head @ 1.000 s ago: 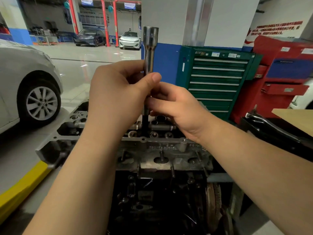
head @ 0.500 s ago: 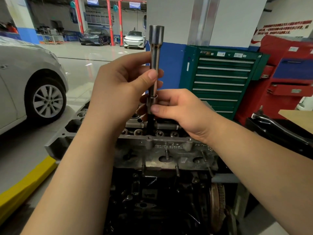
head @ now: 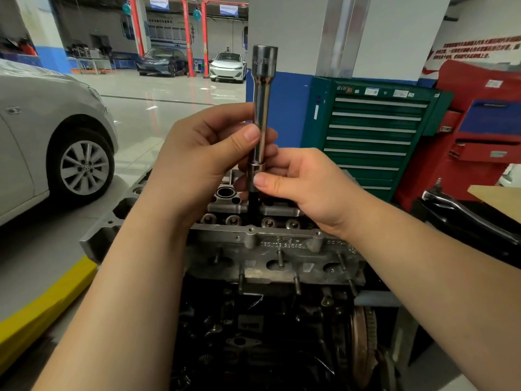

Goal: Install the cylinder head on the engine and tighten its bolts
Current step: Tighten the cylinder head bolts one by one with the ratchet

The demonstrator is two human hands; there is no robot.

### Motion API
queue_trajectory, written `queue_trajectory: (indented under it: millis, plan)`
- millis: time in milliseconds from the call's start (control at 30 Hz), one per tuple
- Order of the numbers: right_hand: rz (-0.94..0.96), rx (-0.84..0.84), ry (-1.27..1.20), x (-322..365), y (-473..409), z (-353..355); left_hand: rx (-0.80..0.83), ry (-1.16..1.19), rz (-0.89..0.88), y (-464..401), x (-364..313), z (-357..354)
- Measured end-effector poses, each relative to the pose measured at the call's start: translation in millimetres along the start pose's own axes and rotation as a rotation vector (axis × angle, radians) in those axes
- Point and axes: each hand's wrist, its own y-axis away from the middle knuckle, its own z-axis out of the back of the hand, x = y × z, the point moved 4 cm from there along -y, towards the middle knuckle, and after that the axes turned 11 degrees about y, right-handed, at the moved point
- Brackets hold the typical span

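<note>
The grey cylinder head (head: pixel 253 246) sits on top of the dark engine block (head: pixel 253 334). A long chrome extension bar (head: pixel 262 108) stands upright over the head's middle, with a socket fitted at its lower end. My left hand (head: pixel 203 159) pinches the bar's shaft between thumb and fingers. Just below it, my right hand (head: pixel 304 187) pinches the socket (head: pixel 255 176) with thumb and fingers. A dark shank (head: pixel 252 207) runs from the socket down into the head; its tip is hidden.
A silver car (head: pixel 56 142) stands close on the left beside a yellow floor kerb (head: pixel 42 306). A green drawer cabinet (head: pixel 375 136) and a red tool chest (head: pixel 479 131) stand behind on the right. A black metal part (head: pixel 465 213) lies at right.
The view has shifted so the head sits lower. My right hand has slid up from near the head to pinch the socket below my left hand.
</note>
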Motion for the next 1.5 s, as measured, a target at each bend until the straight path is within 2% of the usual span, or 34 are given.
queue_trajectory:
  millis: [100, 167, 267, 400, 533, 633, 767, 867, 967, 1100, 1267, 1500]
  plan:
    - [0.009, -0.091, 0.090, 1.8, -3.5, 1.6, 0.018, 0.045, 0.005, 0.2, 0.5, -3.2]
    - [-0.002, -0.120, 0.132, 2.0, -5.6, 1.4, 0.007, -0.036, -0.029, -0.6, -0.6, -5.6]
    - [-0.017, -0.052, 0.069, -0.6, -5.4, -0.6, -0.049, -0.159, -0.070, -2.4, -0.3, -3.2]
    - [-0.019, 0.012, -0.034, -4.1, -2.3, -0.8, -0.064, -0.093, -0.033, -3.0, 0.9, 1.1]
    - [-0.022, -0.053, 0.075, -2.0, -3.9, 0.9, -0.035, 0.033, 0.012, -0.6, 0.7, -2.0]
    - [-0.038, -0.093, 0.134, -1.3, -5.5, 0.9, -0.060, -0.069, -0.038, 0.1, -1.8, -5.8]
    - [-0.029, -0.023, 0.019, -0.2, -4.1, -1.0, -0.112, -0.186, -0.082, -1.5, -2.3, -2.1]
    - [-0.021, 0.017, -0.034, -1.5, -2.2, -0.7, -0.059, -0.140, -0.056, -1.6, -2.1, -0.6]
    - [-0.019, -0.029, 0.019, -2.2, -3.2, 1.1, -0.006, -0.073, -0.042, 0.3, -5.3, -3.9]
    - [-0.018, -0.078, 0.079, -2.2, -5.8, 1.5, -0.065, -0.183, -0.119, 1.4, -11.0, -8.7]
    - [-0.002, 0.032, -0.047, -3.3, -2.7, 0.0, -0.116, -0.341, -0.156, 0.5, -13.9, -8.2]
    - [-0.008, -0.056, 0.030, -3.0, -4.9, 1.9, -0.072, -0.273, -0.119, 4.1, -17.2, -11.4]
